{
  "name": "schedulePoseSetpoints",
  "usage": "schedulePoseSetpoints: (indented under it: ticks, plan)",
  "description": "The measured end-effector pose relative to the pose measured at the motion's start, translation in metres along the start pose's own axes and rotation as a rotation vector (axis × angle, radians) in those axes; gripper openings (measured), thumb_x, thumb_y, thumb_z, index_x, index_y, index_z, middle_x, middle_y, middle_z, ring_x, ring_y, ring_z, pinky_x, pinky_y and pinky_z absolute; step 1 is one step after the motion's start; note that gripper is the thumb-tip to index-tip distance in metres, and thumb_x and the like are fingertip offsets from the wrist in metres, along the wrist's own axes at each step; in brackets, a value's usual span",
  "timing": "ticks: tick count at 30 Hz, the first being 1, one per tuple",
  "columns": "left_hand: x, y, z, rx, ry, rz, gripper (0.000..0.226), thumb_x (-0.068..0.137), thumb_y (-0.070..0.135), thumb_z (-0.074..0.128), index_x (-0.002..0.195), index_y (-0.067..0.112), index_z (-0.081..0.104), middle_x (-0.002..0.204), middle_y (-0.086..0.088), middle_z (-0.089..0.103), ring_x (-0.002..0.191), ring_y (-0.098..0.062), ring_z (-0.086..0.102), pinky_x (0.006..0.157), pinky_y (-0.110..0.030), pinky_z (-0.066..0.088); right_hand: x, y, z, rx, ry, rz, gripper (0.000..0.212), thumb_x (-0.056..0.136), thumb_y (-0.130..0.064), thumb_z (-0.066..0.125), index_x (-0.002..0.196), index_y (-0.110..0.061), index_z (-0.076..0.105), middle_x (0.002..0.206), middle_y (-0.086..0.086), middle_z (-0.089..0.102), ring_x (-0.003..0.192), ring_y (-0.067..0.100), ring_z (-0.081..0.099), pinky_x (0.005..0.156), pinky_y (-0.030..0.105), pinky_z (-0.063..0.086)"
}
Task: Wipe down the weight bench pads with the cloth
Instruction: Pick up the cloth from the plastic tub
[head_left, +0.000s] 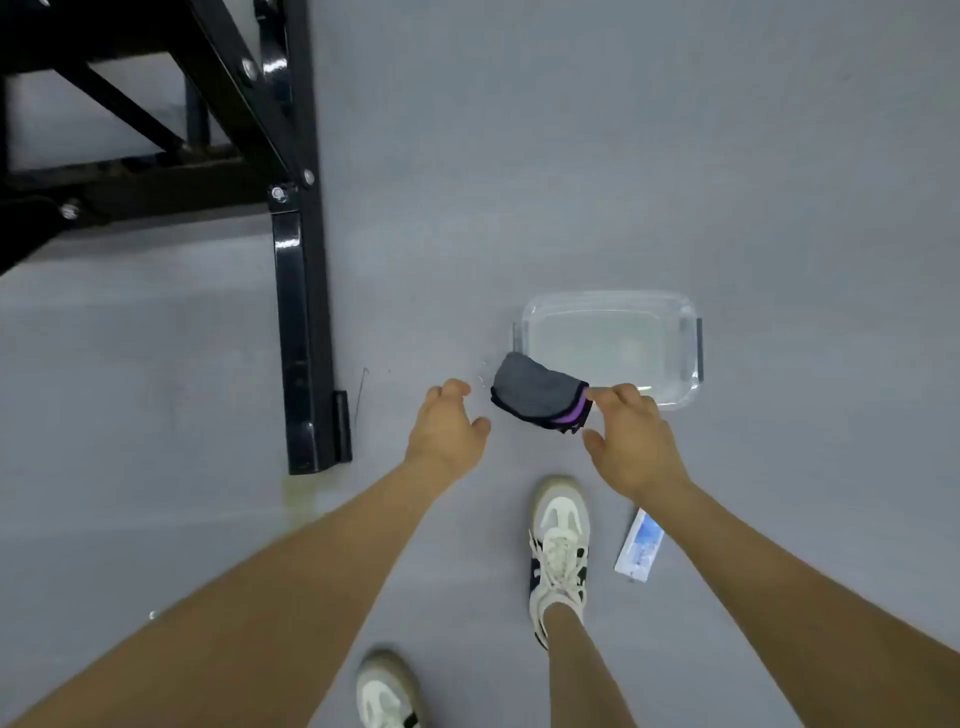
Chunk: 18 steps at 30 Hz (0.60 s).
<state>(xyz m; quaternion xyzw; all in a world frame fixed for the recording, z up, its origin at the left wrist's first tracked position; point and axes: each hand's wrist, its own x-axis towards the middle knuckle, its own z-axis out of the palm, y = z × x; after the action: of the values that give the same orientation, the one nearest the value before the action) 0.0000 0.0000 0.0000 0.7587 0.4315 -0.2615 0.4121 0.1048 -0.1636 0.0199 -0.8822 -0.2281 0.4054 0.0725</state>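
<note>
While right hand (631, 436) pinches cloth (537, 393), apparently water-filled tub (685, 332) sits behind.

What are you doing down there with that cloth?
A person is standing on a grey floor, pinching a folded grey and purple cloth in the right hand above the edge of a clear plastic tub. The left hand hovers open beside it. A black metal frame stands to the left. No bench pad is being wiped yet.
</note>
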Motion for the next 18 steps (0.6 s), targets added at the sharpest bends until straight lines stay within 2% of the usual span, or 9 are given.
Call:
schedulePoseSetpoints:
  ticks: [6,9,11,14,16,18]
  plan:
    - [0.07,0.004,0.048,-0.037,0.022,-0.084,0.049,0.092,0.018,0.053,0.136,0.012,0.033,0.136,-0.008,0.036,0.119,-0.025,0.046,0.096,-0.04,0.044,0.058,0.034,0.025,0.016,-0.023,0.021,0.042,0.092,-0.016,0.051,0.134,-0.015,0.044,0.131,0.007,0.043,0.119,0.027,0.039,0.094,0.034,0.038]
    - [0.097,0.004,0.066,-0.046,0.037,-0.089,0.06,0.092,0.017,0.052,0.144,0.012,0.023,0.146,-0.007,0.031,0.127,-0.026,0.042,0.102,-0.037,0.04,0.075,0.047,0.034,0.005,-0.03,0.01,0.044,0.093,-0.016,0.051,0.136,-0.016,0.043,0.135,0.007,0.041,0.121,0.026,0.039,0.098,0.035,0.038]
    - [0.11,0.005,0.076,-0.076,0.035,-0.089,0.06,0.092,0.014,0.05,0.145,0.013,0.021,0.146,-0.007,0.033,0.128,-0.026,0.042,0.103,-0.035,0.038,0.084,0.056,0.04,0.011,-0.032,0.004,0.045,0.093,-0.017,0.051,0.137,-0.016,0.042,0.138,0.007,0.04,0.122,0.027,0.038,0.099,0.036,0.038]
    - [0.117,0.005,0.084,-0.085,0.066,-0.098,0.046,0.092,0.009,0.046,0.137,0.013,0.035,0.133,-0.008,0.049,0.118,-0.027,0.05,0.093,-0.031,0.04,0.091,0.063,0.044,0.012,-0.037,0.009,0.048,0.093,-0.016,0.051,0.139,-0.016,0.04,0.139,0.007,0.04,0.124,0.027,0.037,0.099,0.036,0.038]
    - [0.115,0.004,0.083,-0.032,0.097,-0.104,0.035,0.091,0.011,0.05,0.125,0.007,0.044,0.124,-0.012,0.055,0.112,-0.028,0.053,0.089,-0.033,0.044,0.09,0.064,0.043,0.011,-0.035,0.02,0.048,0.093,-0.016,0.05,0.14,-0.016,0.039,0.138,0.007,0.04,0.124,0.027,0.037,0.099,0.036,0.037]
    - [0.106,0.003,0.077,0.021,0.075,-0.105,0.033,0.089,0.015,0.055,0.12,0.004,0.048,0.12,-0.013,0.057,0.108,-0.029,0.054,0.085,-0.034,0.046,0.083,0.061,0.039,0.018,-0.033,0.026,0.048,0.093,-0.015,0.05,0.14,-0.016,0.039,0.137,0.007,0.041,0.124,0.027,0.036,0.1,0.035,0.037]
